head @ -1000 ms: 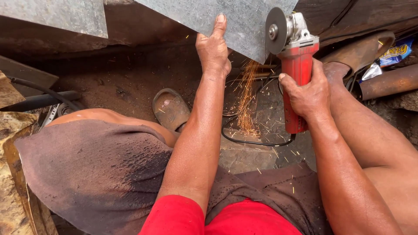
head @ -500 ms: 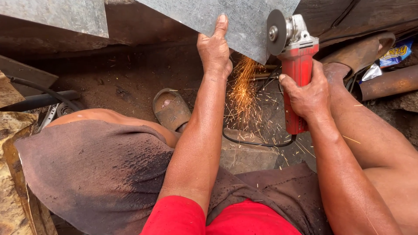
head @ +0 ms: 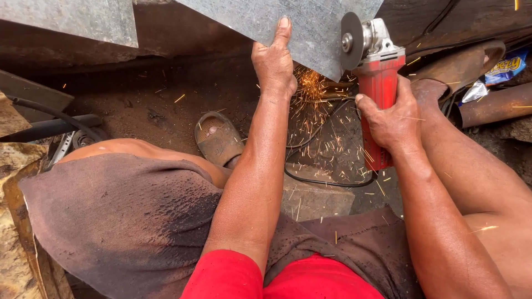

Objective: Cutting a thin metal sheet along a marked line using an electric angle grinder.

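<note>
The left hand lay flat on the grey metal sheet, fingers spread, pinning its lower edge. Just to its right, the right hand was clamped around the red angle grinder, whose long body ran up toward the sheet, its disc touching the sheet's corner, sparks falling between both hands.

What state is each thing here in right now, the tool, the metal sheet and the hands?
Red angle grinder: running, disc at the sheet's edge, sparks falling.
Grey galvanised metal sheet: tilted, pressed by the left hand, being cut at its lower right edge.
Left hand: flat on the sheet, fingers extended.
Right hand: closed around the grinder's body.
Black power cable: slack, looped on the ground.
Brown sandal: worn on a foot, resting on the dirt.
</note>
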